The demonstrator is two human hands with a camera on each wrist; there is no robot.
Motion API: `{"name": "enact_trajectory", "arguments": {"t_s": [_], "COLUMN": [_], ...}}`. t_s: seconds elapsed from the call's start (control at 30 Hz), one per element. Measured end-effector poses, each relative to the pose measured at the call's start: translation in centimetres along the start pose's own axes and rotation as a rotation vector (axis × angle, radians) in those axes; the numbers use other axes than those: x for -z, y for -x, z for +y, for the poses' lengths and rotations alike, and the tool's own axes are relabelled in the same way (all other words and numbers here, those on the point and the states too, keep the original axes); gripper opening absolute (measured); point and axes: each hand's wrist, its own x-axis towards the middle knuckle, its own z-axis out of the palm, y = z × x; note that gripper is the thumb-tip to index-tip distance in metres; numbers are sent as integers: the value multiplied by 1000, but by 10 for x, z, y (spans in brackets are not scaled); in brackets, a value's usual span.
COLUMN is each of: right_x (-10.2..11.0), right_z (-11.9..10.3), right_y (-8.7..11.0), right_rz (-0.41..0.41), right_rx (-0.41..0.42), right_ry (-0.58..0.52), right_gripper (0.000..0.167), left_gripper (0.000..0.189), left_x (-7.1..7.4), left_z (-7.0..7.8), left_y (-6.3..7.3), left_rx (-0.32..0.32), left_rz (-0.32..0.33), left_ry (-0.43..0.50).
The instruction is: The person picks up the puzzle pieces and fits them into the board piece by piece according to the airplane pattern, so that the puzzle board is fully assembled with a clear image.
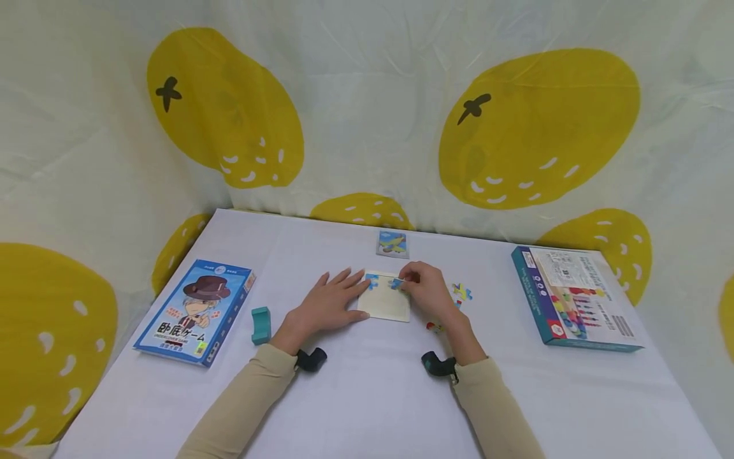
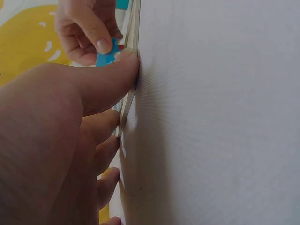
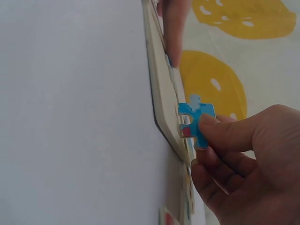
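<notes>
A square cream puzzle tray lies flat on the white table, with one blue piece in its upper left corner. My left hand rests at the tray's left side, fingers spread and fairly straight, thumb along the lower left edge. Between thumb and fingers, my right hand pinches a blue jigsaw piece with a small red patch, over the tray's upper right part. In the left wrist view that same jigsaw piece shows past my left thumb.
Loose pieces lie right of the tray, some partly behind my right wrist. A picture card sits beyond the tray. At left are a teal bracket-shaped block and a blue game box; another box lies at right.
</notes>
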Motion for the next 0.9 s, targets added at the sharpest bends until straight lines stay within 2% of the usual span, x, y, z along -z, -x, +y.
{"name": "enact_trajectory", "arguments": {"t_s": [0.17,0.4,0.77,0.9], "right_x": [-10,-20,-32,-33], "right_z": [-4,-8,-17,-20], "right_y": [-4,-9,-16,-16], "right_rz": [1,49,65,52], "right_rx": [2,-2,-78,-88], "right_ry": [1,36,220,245], "right_gripper": [8,7,8,8], "left_gripper": [77,77,76,75], "left_x": [-1,-1,-2,-1], "left_z": [1,1,0,1], "left_y": [-1,-1,-1,1], "left_rx": [-1,-5,-17,-17], "left_rz": [3,8,34,31], "left_ry": [-5,-21,-7,3]}}
